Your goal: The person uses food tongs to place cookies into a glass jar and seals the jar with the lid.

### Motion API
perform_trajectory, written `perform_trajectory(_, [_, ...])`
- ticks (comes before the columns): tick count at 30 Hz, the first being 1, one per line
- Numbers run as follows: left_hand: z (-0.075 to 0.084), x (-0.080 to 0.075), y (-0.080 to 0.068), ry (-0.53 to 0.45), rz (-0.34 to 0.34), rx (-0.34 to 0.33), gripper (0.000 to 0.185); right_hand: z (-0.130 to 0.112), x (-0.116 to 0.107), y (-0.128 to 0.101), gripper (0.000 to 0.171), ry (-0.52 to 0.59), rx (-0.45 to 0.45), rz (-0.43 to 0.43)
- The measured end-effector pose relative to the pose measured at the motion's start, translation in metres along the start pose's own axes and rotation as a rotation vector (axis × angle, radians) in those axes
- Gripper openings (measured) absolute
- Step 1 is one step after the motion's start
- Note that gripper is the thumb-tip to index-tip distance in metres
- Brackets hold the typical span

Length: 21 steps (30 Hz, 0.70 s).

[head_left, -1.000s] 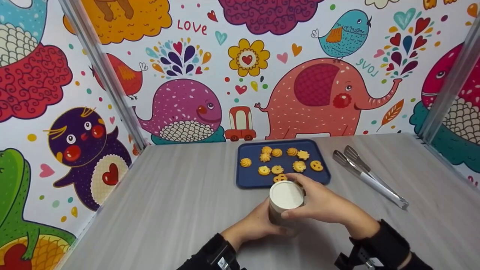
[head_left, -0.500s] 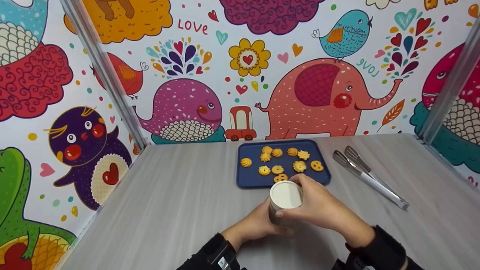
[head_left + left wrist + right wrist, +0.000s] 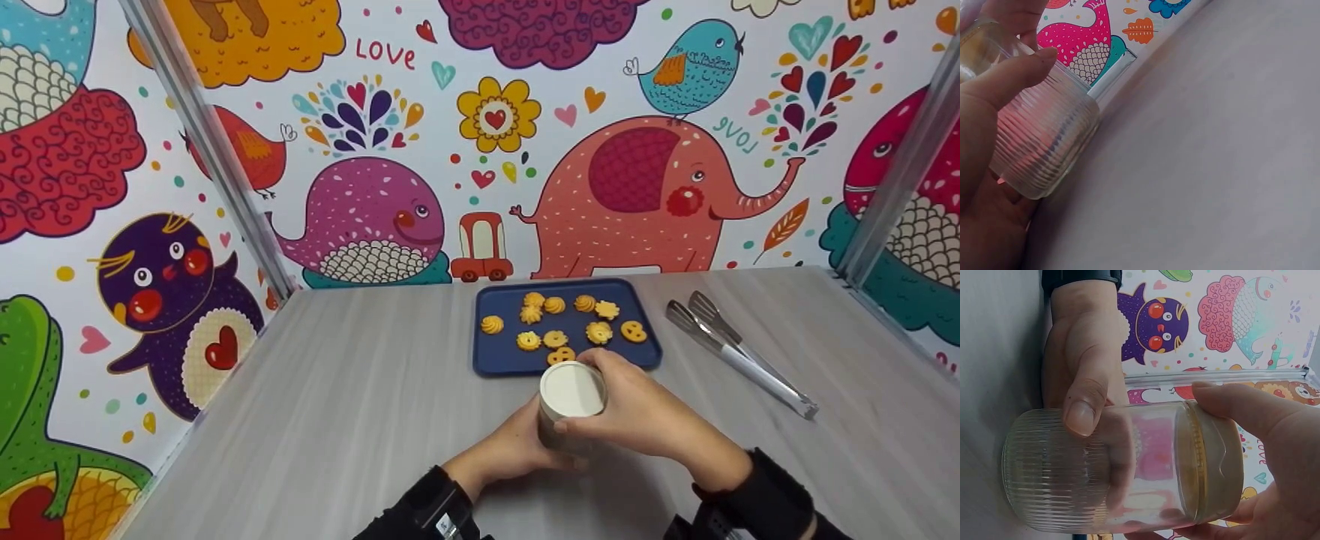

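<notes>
Right wrist view shows a clear ribbed jar (image 3: 1098,471), cream lid (image 3: 1222,468) on.

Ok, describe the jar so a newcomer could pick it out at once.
On the grey table, find the blue tray of cookies. Just on its near side, the left hand and right hand grip the jar. Its clear, ribbed body and round pale lid set it apart from the flat tray and the silver tongs at right.

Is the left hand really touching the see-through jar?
Touching. The right wrist view shows it plainly: the left hand has its thumb against the ribbed side of the jar.
</notes>
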<state>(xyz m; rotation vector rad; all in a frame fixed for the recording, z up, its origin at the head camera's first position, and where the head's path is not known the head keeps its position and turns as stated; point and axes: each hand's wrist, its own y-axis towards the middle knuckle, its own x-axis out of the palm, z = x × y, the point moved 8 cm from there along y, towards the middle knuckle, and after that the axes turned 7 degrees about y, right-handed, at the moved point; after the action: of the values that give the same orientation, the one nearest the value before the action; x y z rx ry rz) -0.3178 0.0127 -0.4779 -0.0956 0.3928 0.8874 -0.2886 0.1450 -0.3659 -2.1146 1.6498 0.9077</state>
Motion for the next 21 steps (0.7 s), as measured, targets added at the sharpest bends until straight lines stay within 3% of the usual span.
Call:
perform_trajectory(8, [-0.0005,0.0008,0.0003,-0.018,0.005,-0.014,0.109,-0.0013,-0.001,0.0009,0.092,0.027,-0.083,-0.063])
perform_trajectory(17, [-0.0012,0.0011,0.0013,-0.02,0.005,-0.015,0.107,0.0054,-0.0014,0.004,0.086,0.156,-0.115,-0.199])
perform_trajectory(21, [-0.0019,0.0011,0.0019,-0.027,0.002,-0.016,0.106,0.0062,-0.0012,0.004,0.086,0.164,-0.112,-0.214])
